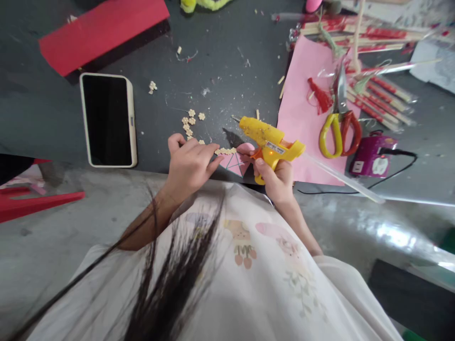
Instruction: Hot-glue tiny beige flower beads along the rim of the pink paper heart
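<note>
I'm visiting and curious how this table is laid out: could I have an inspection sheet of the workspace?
Surface: dark table, scattered with scraps.
Job's things: yellow glue gun, pink piece with flower trim, loose flower-shaped pieces.
Clutter: phone, long red object, scissors, packaged sticks.
Hands: right hand grips the glue gun; left hand pinches the pink piece's edge.
Cables: black cable plugged into purple box.
Surroundings: grey floor.

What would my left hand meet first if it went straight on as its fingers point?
Probably the row of cream flower-shaped pieces on the pink green-lined piece, close to the fingers of the left hand; beyond, the yellow plastic glue gun, though depth is unclear.
</note>
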`<state>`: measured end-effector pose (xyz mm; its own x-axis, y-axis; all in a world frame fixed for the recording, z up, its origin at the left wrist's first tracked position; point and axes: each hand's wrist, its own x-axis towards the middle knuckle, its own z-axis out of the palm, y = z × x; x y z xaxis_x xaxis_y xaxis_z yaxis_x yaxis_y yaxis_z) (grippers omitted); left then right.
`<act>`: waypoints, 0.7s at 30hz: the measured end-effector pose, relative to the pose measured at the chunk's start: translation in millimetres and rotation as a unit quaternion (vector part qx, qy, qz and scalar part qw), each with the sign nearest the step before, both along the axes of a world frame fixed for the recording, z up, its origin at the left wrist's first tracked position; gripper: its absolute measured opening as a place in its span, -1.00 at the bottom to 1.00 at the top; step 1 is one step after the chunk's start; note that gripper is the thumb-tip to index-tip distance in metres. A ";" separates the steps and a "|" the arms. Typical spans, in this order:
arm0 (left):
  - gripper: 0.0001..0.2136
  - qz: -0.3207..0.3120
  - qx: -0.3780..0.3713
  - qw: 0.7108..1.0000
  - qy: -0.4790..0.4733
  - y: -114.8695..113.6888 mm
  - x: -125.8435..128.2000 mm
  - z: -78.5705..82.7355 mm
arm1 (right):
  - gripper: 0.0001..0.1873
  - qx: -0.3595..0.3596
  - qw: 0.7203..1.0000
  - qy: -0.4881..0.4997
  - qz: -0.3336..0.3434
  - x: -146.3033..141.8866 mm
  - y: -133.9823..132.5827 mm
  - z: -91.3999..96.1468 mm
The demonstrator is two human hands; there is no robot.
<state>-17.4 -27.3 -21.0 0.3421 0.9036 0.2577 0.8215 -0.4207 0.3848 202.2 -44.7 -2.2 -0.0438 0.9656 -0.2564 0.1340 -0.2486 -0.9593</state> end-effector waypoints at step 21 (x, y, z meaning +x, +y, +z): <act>-0.75 -0.012 0.077 0.997 0.015 6.1 8.0 -3.0 | -0.66 0.000 0.999 0.037 -0.015 0.0 -6.4 0.8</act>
<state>-9.4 -21.3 -24.0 0.3721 0.8461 0.3817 0.8207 -0.4920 0.2905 202.2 -51.1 -1.4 -0.0344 0.9668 -0.2534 0.0559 -0.2513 -0.9663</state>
